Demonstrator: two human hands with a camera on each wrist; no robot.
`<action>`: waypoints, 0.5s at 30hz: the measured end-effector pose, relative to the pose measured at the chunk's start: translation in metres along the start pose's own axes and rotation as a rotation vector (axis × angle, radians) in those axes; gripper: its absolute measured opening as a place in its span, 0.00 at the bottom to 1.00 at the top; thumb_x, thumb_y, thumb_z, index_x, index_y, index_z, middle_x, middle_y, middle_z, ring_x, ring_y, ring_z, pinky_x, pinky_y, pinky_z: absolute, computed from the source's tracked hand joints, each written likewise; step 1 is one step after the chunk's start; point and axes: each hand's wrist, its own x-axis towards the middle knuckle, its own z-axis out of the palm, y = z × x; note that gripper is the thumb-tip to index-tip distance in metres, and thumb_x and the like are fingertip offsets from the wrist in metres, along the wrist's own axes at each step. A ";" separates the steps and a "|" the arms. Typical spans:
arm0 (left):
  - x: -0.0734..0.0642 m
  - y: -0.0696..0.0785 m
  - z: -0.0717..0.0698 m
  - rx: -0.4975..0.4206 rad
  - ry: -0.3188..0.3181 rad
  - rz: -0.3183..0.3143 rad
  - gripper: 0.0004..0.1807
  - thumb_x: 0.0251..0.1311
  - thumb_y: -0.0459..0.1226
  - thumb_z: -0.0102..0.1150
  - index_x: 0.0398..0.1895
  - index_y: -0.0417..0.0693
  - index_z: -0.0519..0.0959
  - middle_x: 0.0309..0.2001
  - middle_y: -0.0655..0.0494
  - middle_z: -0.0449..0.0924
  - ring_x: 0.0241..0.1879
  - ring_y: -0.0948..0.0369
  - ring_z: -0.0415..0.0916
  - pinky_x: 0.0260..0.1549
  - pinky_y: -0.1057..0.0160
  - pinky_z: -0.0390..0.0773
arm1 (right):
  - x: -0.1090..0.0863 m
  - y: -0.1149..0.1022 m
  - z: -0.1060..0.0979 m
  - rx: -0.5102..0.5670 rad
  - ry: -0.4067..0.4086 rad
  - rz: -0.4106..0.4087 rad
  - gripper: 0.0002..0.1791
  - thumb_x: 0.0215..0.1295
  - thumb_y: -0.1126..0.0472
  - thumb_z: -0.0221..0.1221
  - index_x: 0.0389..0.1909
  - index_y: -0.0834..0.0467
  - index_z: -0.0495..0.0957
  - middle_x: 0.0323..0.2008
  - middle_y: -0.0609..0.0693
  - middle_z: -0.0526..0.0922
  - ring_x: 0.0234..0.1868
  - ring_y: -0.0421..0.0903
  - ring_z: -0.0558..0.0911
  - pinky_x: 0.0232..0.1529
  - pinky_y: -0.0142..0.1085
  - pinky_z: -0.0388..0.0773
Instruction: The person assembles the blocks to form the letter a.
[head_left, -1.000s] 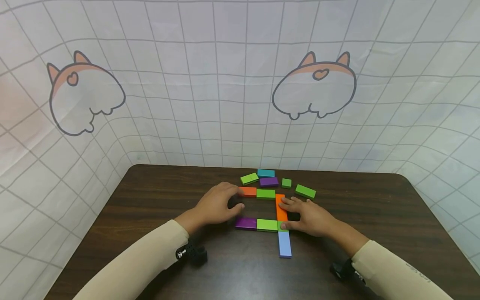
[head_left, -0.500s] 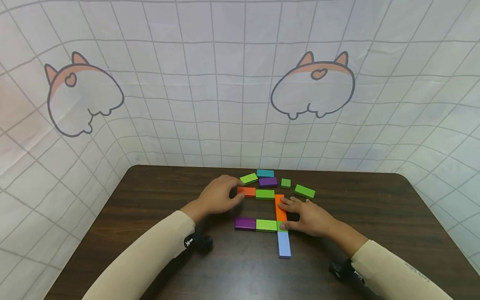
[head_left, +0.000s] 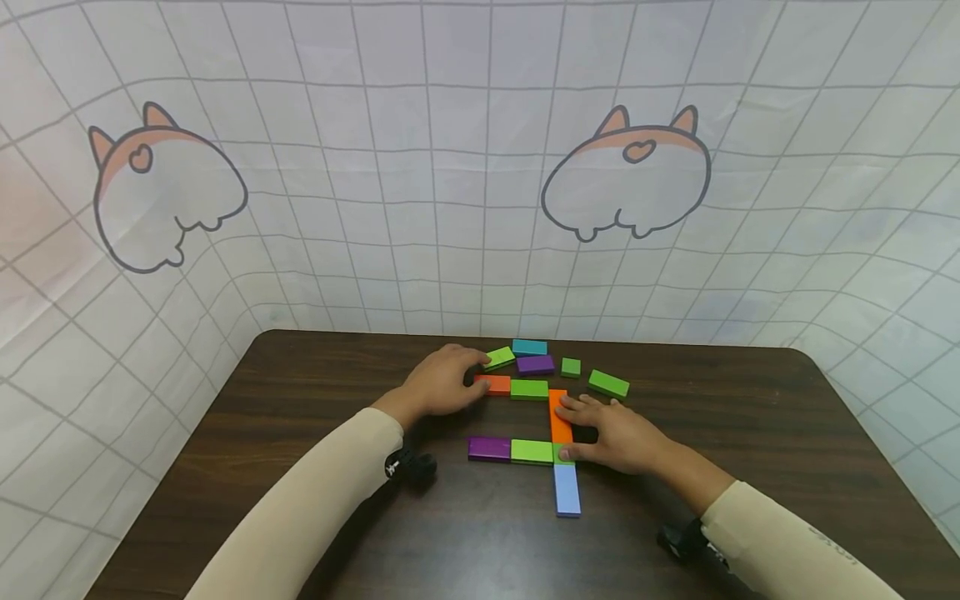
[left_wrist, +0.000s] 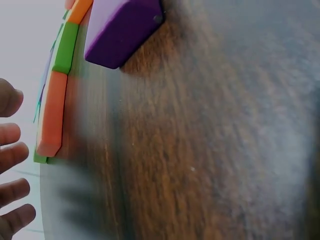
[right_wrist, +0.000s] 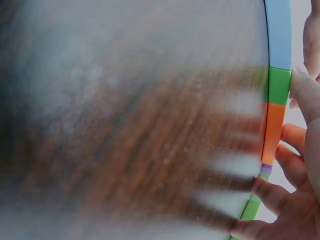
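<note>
Closest in on the dark wood bench (head_left: 300, 400) there's a light blue block (head_left: 567, 492), lined up off the near end of the long orange block (head_left: 561, 429), with a small green square (head_left: 558, 447) sandwiched between the two. To the near left of the long orange block, a light green block (head_left: 531, 452) and then a purple block (head_left: 489, 449) make a row out from that square. The right hand (head_left: 618, 435) is at the long orange block: relaxed, fingers spread over it, thumb on the small green square, grip released.

Just off the far-left corner of the long orange block sits a mid-green block (head_left: 528, 390), then a red-orange block (head_left: 497, 385) further left. The left hand (head_left: 441, 383) is right at that one, fingers loose and apart; a fingertip overlaps a tilted lime block (head_left: 501, 358), but can't tell if it's touching.

Beyond the long orange block: a slanted green block (head_left: 608, 384) to the right, a little green piece (head_left: 571, 367) nearly straight back, a dark purple block (head_left: 536, 365) back and left, and a teal block (head_left: 529, 347) furthest out. Behind all that hangs a white grid sheet (head_left: 420, 167).
</note>
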 end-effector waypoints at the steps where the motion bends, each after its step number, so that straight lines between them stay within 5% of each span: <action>1: 0.001 0.000 0.001 0.004 -0.004 -0.005 0.25 0.70 0.51 0.58 0.64 0.50 0.79 0.61 0.56 0.80 0.66 0.53 0.69 0.65 0.52 0.68 | 0.000 0.000 0.000 0.002 0.000 -0.001 0.46 0.64 0.30 0.60 0.74 0.55 0.69 0.75 0.52 0.66 0.76 0.59 0.61 0.70 0.66 0.53; 15: 0.000 -0.003 -0.001 0.027 -0.017 -0.023 0.24 0.70 0.52 0.56 0.62 0.50 0.80 0.60 0.57 0.81 0.65 0.54 0.70 0.64 0.52 0.69 | -0.001 -0.001 0.000 0.004 0.011 -0.004 0.44 0.65 0.32 0.61 0.74 0.56 0.70 0.74 0.52 0.67 0.76 0.59 0.62 0.70 0.66 0.53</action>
